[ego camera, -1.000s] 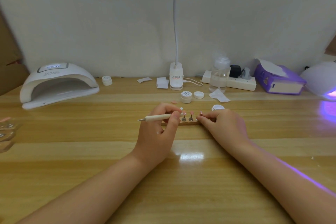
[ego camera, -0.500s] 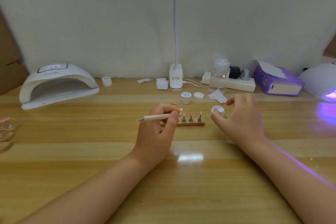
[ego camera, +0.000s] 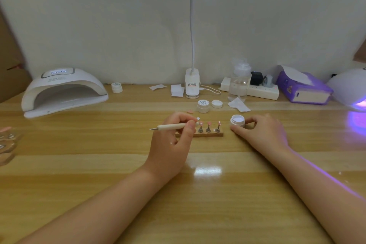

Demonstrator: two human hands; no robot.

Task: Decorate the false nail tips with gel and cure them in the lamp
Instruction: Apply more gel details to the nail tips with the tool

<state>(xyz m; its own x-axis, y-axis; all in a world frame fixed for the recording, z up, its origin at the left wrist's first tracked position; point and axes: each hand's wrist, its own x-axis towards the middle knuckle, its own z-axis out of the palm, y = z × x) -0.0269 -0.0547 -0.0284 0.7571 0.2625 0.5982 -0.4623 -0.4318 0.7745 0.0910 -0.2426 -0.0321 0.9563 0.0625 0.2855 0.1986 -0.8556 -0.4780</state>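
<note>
Jar (ego camera: pixel 237 121) nearer three tips (ego camera: pixel 209 124)

Two bare forearms, no sleeves; left hand (ego camera: pixel 170 144) and right hand (ego camera: pixel 261 134) ungloved, short plain nails on the fingers (ego camera: pixel 190 125).

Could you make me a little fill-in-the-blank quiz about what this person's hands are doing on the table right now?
1. The left hand holds a thin white ____ by its shaft.
2. The right hand grips a small open ____ of gel beside the wooden holder.
3. The nail tips stand on the holder, ____ the two hands.
4. The white curing lamp stands at the far ____ of the table.

Missing words: tool; jar; between; left
</note>
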